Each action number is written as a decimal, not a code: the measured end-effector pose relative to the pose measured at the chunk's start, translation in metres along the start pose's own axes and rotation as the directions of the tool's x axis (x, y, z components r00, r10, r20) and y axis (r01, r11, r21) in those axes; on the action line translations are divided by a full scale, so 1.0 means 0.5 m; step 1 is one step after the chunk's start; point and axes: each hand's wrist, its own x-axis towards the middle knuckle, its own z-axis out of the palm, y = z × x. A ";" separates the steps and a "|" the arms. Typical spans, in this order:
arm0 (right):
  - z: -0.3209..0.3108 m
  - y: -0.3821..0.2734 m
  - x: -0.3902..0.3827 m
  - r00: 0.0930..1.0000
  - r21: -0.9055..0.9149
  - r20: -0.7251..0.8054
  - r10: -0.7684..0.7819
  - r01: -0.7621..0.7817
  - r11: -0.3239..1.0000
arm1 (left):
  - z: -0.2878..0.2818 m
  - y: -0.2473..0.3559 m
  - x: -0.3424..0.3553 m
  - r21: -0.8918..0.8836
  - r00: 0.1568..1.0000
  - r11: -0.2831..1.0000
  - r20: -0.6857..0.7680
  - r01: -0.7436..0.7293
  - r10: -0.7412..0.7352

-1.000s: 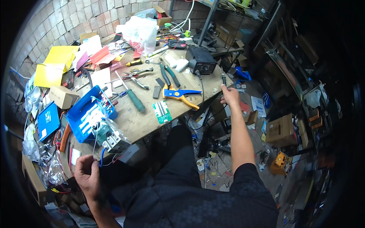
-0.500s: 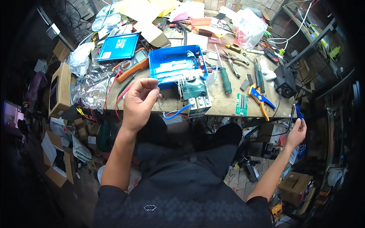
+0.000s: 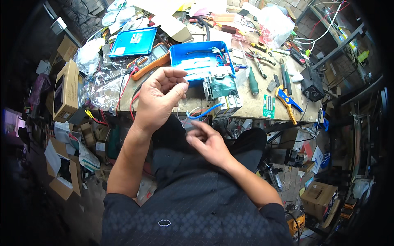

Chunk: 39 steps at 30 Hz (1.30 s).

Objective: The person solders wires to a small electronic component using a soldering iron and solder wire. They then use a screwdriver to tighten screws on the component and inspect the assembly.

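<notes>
My left hand (image 3: 162, 98) is raised over the table's front edge, thumb and forefinger pinched on a thin wire (image 3: 178, 111) that hangs below them. Lower down, in front of my lap, my right hand (image 3: 210, 144) holds nothing that I can see. Its thumb and forefinger are apart, slightly blurred, just under a thick blue wire (image 3: 207, 112). That wire runs to a block of battery cells (image 3: 230, 104) with metal terminals, partly wrapped in green, jutting over the table edge. Behind the block stands an open blue plastic case (image 3: 176, 53) with white strips and wiring inside.
Left of the case lie an orange multimeter (image 3: 150, 61) and a blue lid (image 3: 133, 42). To the right are a green circuit board (image 3: 269, 107), blue-and-yellow wire strippers (image 3: 289, 104), a green-handled screwdriver (image 3: 253, 82), pliers (image 3: 259, 65) and a black adapter (image 3: 312, 87). Boxes crowd the floor.
My right hand has come from the table's far right side to the middle, below the blue wire. My left hand keeps its pinch. The whole view has shifted slightly.
</notes>
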 end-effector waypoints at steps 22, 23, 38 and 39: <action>0.036 -0.001 -0.053 0.928 0.085 0.365 0.078 -0.116 0.990 | -0.042 -0.114 -0.265 0.063 0.907 0.942 0.254 0.330 -0.335; 0.040 0.003 -0.057 0.931 0.082 0.359 0.074 -0.111 0.990 | -0.034 -0.120 -0.268 0.037 0.928 0.954 0.223 0.296 -0.297; 0.006 -0.146 -0.096 0.912 -0.442 0.002 -0.411 0.369 0.818 | -0.052 -0.029 -0.263 0.179 0.935 0.983 0.341 0.037 -0.097; 0.001 -0.149 -0.097 0.971 -0.329 0.048 -0.236 0.238 0.914 | -0.048 -0.021 -0.261 0.177 0.931 0.984 0.358 0.001 -0.065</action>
